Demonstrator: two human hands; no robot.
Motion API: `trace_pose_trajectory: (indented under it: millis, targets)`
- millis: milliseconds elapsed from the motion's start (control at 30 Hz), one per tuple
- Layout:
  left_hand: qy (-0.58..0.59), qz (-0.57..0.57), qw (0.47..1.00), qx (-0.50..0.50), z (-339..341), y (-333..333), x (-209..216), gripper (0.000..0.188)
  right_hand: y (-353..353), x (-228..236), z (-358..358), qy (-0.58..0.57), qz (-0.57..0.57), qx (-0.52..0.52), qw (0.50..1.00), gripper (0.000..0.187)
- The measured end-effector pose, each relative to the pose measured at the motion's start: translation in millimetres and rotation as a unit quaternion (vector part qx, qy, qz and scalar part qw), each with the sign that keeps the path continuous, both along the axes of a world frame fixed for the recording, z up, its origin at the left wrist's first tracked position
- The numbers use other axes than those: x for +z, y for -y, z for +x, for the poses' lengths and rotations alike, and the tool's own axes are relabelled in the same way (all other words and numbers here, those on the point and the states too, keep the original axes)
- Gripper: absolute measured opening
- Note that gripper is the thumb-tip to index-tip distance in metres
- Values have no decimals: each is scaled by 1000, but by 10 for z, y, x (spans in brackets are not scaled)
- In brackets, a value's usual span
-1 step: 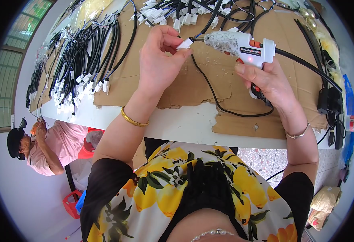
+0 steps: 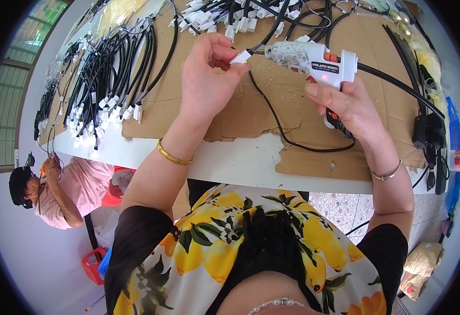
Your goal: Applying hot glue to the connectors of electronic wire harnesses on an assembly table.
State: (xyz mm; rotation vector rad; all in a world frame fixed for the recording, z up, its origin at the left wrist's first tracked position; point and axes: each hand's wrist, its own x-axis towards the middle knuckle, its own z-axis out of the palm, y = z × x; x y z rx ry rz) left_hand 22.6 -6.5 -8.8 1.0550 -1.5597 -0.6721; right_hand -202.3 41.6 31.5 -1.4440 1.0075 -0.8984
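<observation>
Between the thumb and fingers of my left hand (image 2: 209,79) is a small white connector (image 2: 240,57), with a black-sleeved cable (image 2: 273,30) running up from it. My right hand (image 2: 348,102) is wrapped round the handle of a white hot glue gun (image 2: 319,63). Its front part is coated in clear, stringy residue. The metal nozzle (image 2: 258,51) points left and lies at the connector's cable end; whether they touch, I cannot tell. A thick black rod (image 2: 398,84) sticks out of the gun's back. From the handle's foot, a thin black cord (image 2: 303,150) curves across the cardboard.
Brown cardboard (image 2: 161,115) covers much of the white table (image 2: 235,160). Bundles of black cables (image 2: 135,58) with white connectors lie at left, and more connectors (image 2: 203,16) at the far side. A black adapter (image 2: 426,134) sits at right. Another person (image 2: 72,189) works at left.
</observation>
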Motion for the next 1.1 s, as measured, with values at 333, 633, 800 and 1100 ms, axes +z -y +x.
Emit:
trace_pose_trajectory:
  millis: [333, 633, 800, 1100]
  targets:
    - [50, -29, 998, 22, -22, -43, 32, 36, 2, 3, 12, -17, -8, 3, 1000, 31]
    - [63, -35, 997, 23, -23, -42, 12, 35, 12, -23, -9, -27, -21, 12, 999, 31]
    - [70, -39, 996, 25, -29, -55, 32, 35, 13, -5, 3, -32, -12, 10, 999, 28]
    - [73, -49, 995, 37, -22, -56, 35, 36, 3, 3, -5, -21, -11, 11, 1000, 32]
